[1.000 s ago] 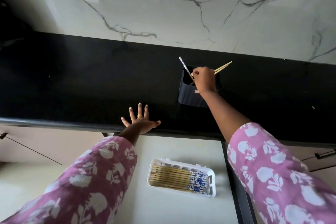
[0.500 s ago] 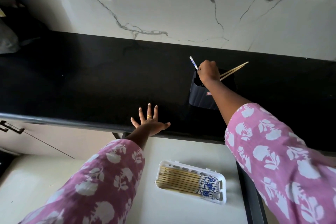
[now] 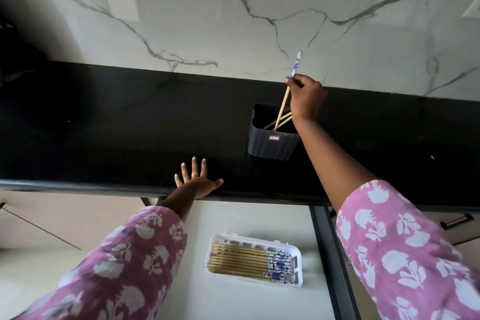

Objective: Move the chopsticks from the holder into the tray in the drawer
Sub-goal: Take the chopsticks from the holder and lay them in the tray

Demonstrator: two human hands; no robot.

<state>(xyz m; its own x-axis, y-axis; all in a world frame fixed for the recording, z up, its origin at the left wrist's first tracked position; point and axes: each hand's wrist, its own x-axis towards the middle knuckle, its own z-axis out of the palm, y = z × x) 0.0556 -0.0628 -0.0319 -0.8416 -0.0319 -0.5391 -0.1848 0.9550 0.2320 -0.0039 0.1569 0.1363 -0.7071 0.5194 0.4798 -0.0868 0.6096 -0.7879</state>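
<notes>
One chopstick [image 3: 285,101] is pinched in our right hand [image 3: 306,97], held near its blue-patterned top end, which sticks up past the fingers toward the marble wall [image 3: 233,8]. Its long axis runs steeply, slanting down and to the left from the grip, and its plain lower tip is still inside the mouth of the dark holder [image 3: 272,138]. Two or so more chopsticks [image 3: 279,122] lean inside that holder, crossing under the held one; we cannot count them for certain. The holder stands upright on the black counter [image 3: 104,125], well back from the counter's front edge. Our left hand [image 3: 197,179] lies flat on the counter near that front edge, fingers spread, gripping nothing. Below the counter edge the drawer [image 3: 233,301] is pulled open toward us, and the white tray [image 3: 298,262] sits inside it, to the right of middle. A row of chopsticks [image 3: 241,261] already lies flat in the tray, side by side, patterned ends to the right. The tray lies nearer to us than the grip and a little to its left, with the counter edge between them. We judge the held stick must rise clear of the holder's rim, then turn roughly level, patterned end to the right, to match the row. The room above the tray looks open, though our left forearm reaches across just to its left.
</notes>
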